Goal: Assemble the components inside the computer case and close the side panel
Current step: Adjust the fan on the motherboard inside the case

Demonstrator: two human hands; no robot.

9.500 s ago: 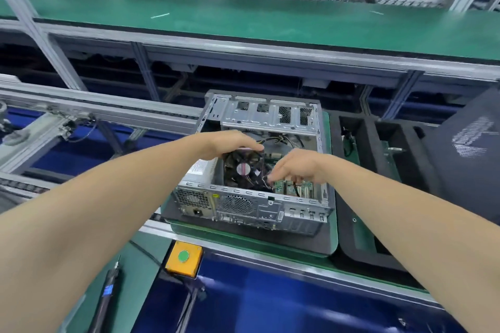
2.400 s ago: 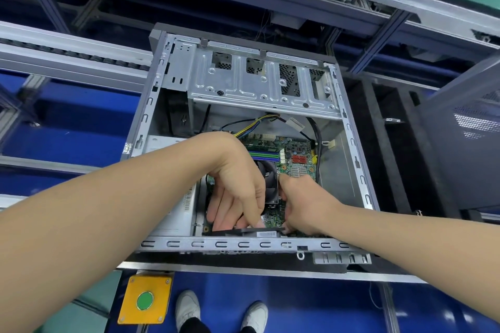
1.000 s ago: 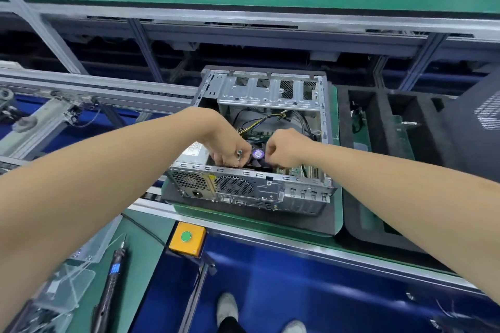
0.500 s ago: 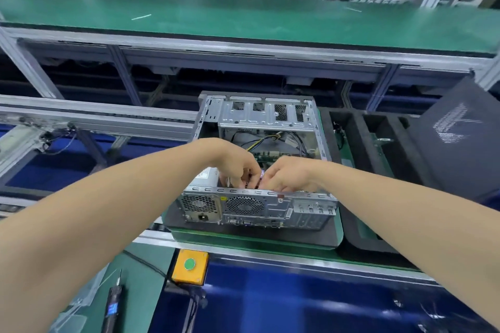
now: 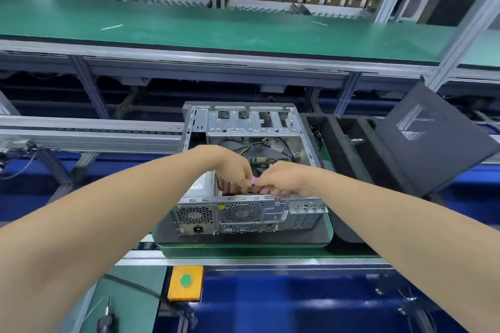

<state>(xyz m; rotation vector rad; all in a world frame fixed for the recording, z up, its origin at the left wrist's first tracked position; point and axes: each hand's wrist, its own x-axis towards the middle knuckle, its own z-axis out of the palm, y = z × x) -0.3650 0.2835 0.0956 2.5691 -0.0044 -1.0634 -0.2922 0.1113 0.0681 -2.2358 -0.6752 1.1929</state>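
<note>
No brand name can be read. The power supply inside the computer case (image 5: 251, 143) carries a white label (image 5: 203, 184), its print too blurred to make out, and a small yellow sticker (image 5: 221, 207) sits on the case's rear wall between the two fan grilles. The side panel (image 5: 433, 143), off the case and leaning well to its right, shows a pale dotted mark but no legible letters.

The case lies on a green pallet (image 5: 243, 250) with its open side up and its rear wall facing the camera. Both forearms reach over that wall. The left hand (image 5: 232, 167) and right hand (image 5: 284, 176) meet just inside the case's near edge, knuckles up and wrists bent down. Their fingers curl downward and come together over a small purplish spot (image 5: 254, 177); whether they pinch it or only touch it cannot be told.

In front of the case, a yellow box with a green button (image 5: 185, 280) sits at the desk edge. An electric screwdriver (image 5: 104, 319) lies in front of the case to its left.
</note>
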